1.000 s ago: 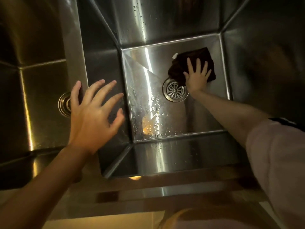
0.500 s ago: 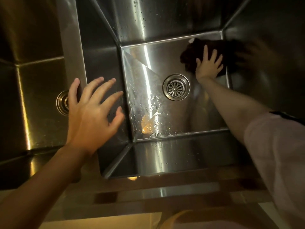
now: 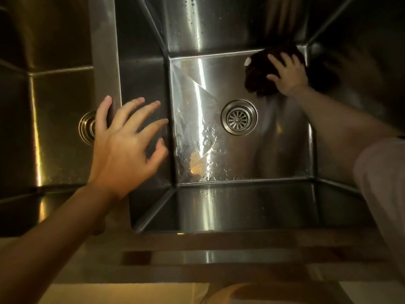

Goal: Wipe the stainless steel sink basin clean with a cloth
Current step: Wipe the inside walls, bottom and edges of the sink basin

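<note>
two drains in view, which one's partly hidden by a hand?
The left basin's drain: the left hand covers its right side. The right basin's drain shows whole, with the right hand pressing the dark cloth beyond it.

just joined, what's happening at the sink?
A person is wiping the right sink basin. Their right hand presses a dark cloth into the basin floor's far right corner, beyond the drain. The left hand is spread open at the divider between the two basins. Water droplets remain on the floor's near left.
</note>
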Tool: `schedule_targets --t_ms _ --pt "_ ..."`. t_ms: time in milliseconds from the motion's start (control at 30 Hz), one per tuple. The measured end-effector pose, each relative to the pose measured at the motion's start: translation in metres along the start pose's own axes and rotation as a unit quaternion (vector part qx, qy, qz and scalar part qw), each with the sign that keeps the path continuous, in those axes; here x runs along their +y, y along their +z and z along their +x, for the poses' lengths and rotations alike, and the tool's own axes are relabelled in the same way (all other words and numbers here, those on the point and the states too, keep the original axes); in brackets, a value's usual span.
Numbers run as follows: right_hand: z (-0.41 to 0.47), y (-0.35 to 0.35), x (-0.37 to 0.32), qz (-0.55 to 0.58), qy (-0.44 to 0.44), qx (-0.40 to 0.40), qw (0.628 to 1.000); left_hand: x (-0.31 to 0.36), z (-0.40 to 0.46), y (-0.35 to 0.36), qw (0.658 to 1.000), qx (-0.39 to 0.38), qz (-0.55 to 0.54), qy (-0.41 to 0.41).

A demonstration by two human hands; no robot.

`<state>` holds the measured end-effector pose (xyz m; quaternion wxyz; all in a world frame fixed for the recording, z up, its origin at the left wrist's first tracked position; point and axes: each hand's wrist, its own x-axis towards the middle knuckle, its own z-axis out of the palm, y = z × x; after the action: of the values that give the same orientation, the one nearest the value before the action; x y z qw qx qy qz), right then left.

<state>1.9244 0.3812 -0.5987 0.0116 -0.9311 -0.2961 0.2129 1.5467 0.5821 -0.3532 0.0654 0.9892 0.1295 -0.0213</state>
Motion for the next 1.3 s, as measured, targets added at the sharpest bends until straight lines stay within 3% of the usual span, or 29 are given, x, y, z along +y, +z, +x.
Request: schedule_targets --t_ms 200,267,400,633,867,933,1100,1300 --pt "-0.04 0.032 -0.041 0.062 0.186 0.064 0.979 0.0 0.002 -0.001 1.0 -0.001 -0.006 -0.003" --pt "-0.055 0.044 -0.065 0.076 0.198 0.067 0.975 0.001 0.002 -0.001 1.0 -0.005 -0.005 -0.011" --pt "-0.063 0.057 -0.109 0.043 0.117 0.047 0.991 0.0 0.001 0.0 1.0 0.0 -0.009 -0.019" --pt "-0.084 0.072 -0.179 -0.044 -0.125 -0.001 0.991 0.0 0.001 -0.001 1.0 0.011 -0.013 -0.014" --pt "-0.12 0.085 -0.135 -0.102 -0.308 -0.017 0.946 0.001 0.001 -0.001 1.0 0.021 -0.018 -0.013" --pt "-0.112 0.08 -0.123 -0.107 -0.314 -0.008 0.943 -0.001 0.001 0.0 1.0 0.021 -0.013 -0.013" --pt "-0.082 0.071 -0.159 -0.078 -0.206 -0.004 0.975 -0.002 0.001 0.001 1.0 0.008 -0.011 -0.018" --pt "-0.081 0.075 -0.213 -0.076 -0.215 -0.016 0.973 -0.001 0.001 -0.001 1.0 0.004 -0.008 -0.014"
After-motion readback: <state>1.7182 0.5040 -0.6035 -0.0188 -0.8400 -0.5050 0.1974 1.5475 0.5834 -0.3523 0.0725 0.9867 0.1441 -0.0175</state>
